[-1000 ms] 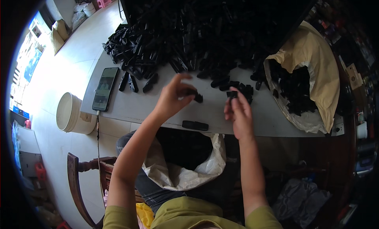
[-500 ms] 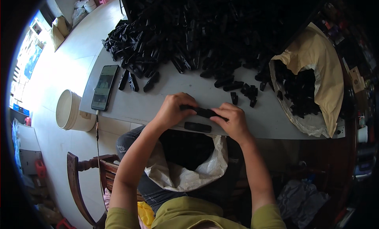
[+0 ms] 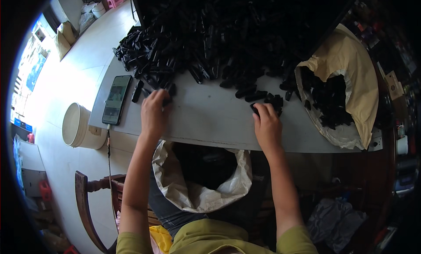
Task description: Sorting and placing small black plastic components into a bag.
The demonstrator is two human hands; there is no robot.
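My left hand (image 3: 153,111) reaches to the front left of a heap of black plastic pieces (image 3: 206,43). Its fingers curl around a black piece (image 3: 167,101), partly hidden by the hand and blurred. My right hand (image 3: 268,124) is farther right, fingers bent down on a small black piece (image 3: 255,108) beside a little cluster of similar parts (image 3: 275,100). Between my knees and the table edge, a white woven sack (image 3: 175,195) gapes open on my lap, dark inside, with a blurred dark shape near its mouth.
A phone (image 3: 116,100) with a cable lies at the grey table's (image 3: 197,122) left end. Beside it on the floor stands a white bucket (image 3: 79,127). A tan sack (image 3: 362,87) holding black parts rests at the right end. A wooden chair (image 3: 83,201) is at lower left.
My hands have parted from the long black piece they held together and moved out to the loose parts on either side. That piece and the one at the table edge have left the tabletop.
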